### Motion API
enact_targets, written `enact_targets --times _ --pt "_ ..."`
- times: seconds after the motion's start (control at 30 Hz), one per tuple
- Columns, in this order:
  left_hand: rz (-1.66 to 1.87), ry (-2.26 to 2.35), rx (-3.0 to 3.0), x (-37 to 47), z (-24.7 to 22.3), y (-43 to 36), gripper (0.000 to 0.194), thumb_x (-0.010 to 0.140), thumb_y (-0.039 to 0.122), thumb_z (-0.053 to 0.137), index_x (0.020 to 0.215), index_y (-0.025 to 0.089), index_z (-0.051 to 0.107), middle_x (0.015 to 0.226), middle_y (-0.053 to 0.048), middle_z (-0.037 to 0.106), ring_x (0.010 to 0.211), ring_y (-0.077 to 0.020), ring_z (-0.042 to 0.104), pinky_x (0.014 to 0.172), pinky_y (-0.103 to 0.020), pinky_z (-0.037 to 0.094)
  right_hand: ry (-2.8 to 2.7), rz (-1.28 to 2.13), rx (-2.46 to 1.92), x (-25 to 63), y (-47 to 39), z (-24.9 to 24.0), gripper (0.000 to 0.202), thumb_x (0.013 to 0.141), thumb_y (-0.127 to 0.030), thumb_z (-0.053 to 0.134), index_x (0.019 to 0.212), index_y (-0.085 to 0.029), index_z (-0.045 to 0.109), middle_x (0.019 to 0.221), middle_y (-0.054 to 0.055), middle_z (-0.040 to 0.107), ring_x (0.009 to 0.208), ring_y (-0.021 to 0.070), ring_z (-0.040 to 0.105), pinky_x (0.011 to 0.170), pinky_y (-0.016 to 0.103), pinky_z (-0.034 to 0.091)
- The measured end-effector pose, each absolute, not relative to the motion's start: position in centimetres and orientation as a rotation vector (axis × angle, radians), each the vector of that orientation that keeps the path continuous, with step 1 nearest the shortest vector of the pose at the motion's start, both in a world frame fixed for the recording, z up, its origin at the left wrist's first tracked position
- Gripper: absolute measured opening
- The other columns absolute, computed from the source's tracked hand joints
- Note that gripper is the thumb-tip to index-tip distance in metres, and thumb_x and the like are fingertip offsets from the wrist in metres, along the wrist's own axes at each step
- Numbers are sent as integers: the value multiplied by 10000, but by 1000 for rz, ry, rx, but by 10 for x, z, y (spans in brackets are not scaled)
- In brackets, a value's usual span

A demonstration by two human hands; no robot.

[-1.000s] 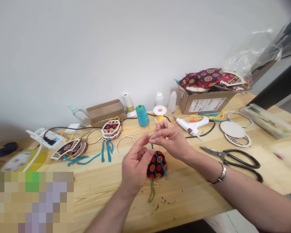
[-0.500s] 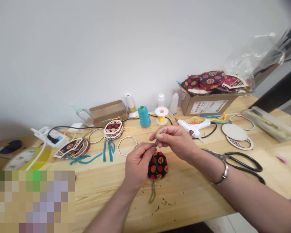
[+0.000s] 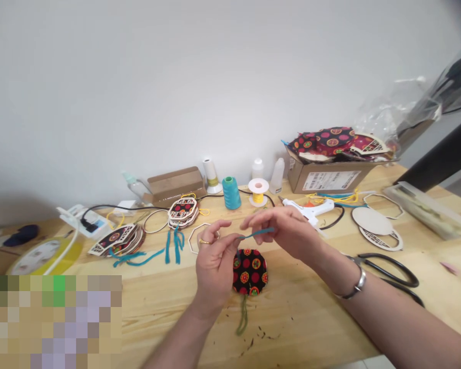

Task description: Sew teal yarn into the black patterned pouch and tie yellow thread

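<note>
A short teal cord [image 3: 258, 233] is pinched between the thumb and forefinger of my left hand [image 3: 215, 269], which wears a ring. The cord's loose end stretches right, across the fingers of my right hand [image 3: 292, 230]. Those fingers are extended, not closed on the cord. Below the hands, a rounded black fabric piece [image 3: 250, 274] with red and orange floral circles lies on the wooden table [image 3: 303, 328]. From its lower edge trails an olive-green cord loop [image 3: 243, 318]. My left hand partly hides the fabric's left edge.
Black-handled scissors [image 3: 392, 269] and a white glue gun [image 3: 317, 209] lie to the right. Behind stand a teal thread cone [image 3: 231, 193], a yellow thread spool [image 3: 258, 190] and a cardboard box [image 3: 326, 177] of fabric pieces. Patterned ornaments [image 3: 182, 212] sit at left, near a power strip [image 3: 86, 223].
My right hand has let go of its pinch, and its fingers have straightened. The teal cord now points more sideways, held by my left hand. The camera view has tilted slightly upward.
</note>
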State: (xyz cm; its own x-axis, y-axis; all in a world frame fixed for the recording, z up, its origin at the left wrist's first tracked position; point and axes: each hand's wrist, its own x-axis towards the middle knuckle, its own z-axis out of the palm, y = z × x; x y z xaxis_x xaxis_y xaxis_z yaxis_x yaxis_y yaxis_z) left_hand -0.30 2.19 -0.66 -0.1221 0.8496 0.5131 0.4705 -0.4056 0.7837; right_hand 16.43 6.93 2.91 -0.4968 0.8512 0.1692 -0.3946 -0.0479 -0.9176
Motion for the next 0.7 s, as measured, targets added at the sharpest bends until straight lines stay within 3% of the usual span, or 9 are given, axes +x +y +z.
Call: enact_targets --times 0.1,0.17,0.3,0.43,0.7 --pt "1561 1499 1899 -4 -5 20 162 813 186 571 833 259 714 1112 -56 533 1045 -211 478 846 -365 431 -1049 1587 -733 164 79 31 508 774 -605 494 851 -149 702 879 101 680 643 125 555 553 244 408" --pt "1565 1528 1953 -4 -5 18 181 816 172 561 830 264 716 1149 -57 516 1090 -225 452 878 -389 404 -908 1600 -931 159 84 31 503 799 -592 476 882 -138 677 914 119 678 748 152 603 638 255 453" --pt "1554 1558 2008 -3 -7 18 209 814 152 558 850 286 714 1223 -40 479 1106 -225 443 900 -402 368 -790 1856 -1160 143 89 31 620 811 -639 405 1021 -92 606 1101 183 613 937 205 615 850 324 466" --pt "1583 1557 2004 -3 -8 18 228 817 146 551 862 298 715 1243 -40 462 1102 -222 445 886 -396 364 -814 2063 -1109 131 94 33 840 768 -738 310 1210 -44 478 1240 223 513 1000 240 599 919 377 434" --pt "1634 1577 1983 -4 -4 16 203 817 166 558 844 288 717 1238 -47 471 1074 -221 442 882 -413 369 -895 2262 -771 126 120 50 905 740 -794 181 1020 -30 579 1196 273 535 980 282 605 877 448 439"
